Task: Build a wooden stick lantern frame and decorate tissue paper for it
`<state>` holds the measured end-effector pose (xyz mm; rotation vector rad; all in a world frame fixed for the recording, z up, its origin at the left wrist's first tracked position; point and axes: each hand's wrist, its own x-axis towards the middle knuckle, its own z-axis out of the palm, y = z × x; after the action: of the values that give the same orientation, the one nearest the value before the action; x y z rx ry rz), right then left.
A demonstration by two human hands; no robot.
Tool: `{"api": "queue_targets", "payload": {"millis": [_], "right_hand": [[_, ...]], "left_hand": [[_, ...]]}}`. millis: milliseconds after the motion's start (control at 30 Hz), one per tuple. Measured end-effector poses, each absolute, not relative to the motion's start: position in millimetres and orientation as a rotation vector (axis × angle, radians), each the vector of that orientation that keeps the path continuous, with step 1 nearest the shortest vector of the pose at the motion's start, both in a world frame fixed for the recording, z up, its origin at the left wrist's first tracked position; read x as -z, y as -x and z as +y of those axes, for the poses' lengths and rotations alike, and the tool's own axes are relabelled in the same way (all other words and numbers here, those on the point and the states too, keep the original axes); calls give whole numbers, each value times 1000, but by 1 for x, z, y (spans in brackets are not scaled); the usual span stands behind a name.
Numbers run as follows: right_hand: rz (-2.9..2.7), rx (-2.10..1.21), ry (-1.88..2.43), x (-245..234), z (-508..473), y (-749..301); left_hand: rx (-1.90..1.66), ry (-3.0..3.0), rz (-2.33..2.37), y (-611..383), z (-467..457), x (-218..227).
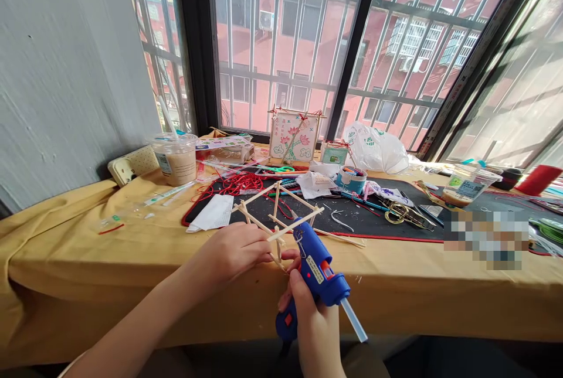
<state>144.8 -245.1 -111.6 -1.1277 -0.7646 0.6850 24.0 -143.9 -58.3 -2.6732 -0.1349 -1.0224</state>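
My right hand point(313, 313) is wrapped round the handle of a blue hot glue gun point(314, 255), and a clear glue stick point(354, 319) pokes out of its back end. The gun's nozzle points away from me, close to a frame of thin wooden sticks point(257, 222). My left hand point(237, 252) pinches this stick frame at its near side, by the table's front edge. Several sticks are joined at corners into an open, box-like shape. The left fingertips are partly hidden behind the sticks, and the tip of the nozzle is hard to make out.
A black mat point(373, 222) carries red cord point(237, 183), a white tissue point(212, 213), a blue tub of pens point(352, 180) and scissors-like metal pieces point(407, 217). Drink cups stand left point(175, 161) and right point(468, 184). A lotus picture point(294, 136) leans near the window.
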Motion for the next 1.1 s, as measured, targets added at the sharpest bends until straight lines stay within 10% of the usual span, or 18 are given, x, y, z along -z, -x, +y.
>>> {"api": "queue_targets", "payload": {"millis": [600,1100], "right_hand": [[-747,-565,1143,153,-234,-152],[-779,-596,1041,130,-263,-158]], "left_hand": [[1126,2589,-198,-11,-149,70],[1410,2785,-1299,-18,-160,64]]}}
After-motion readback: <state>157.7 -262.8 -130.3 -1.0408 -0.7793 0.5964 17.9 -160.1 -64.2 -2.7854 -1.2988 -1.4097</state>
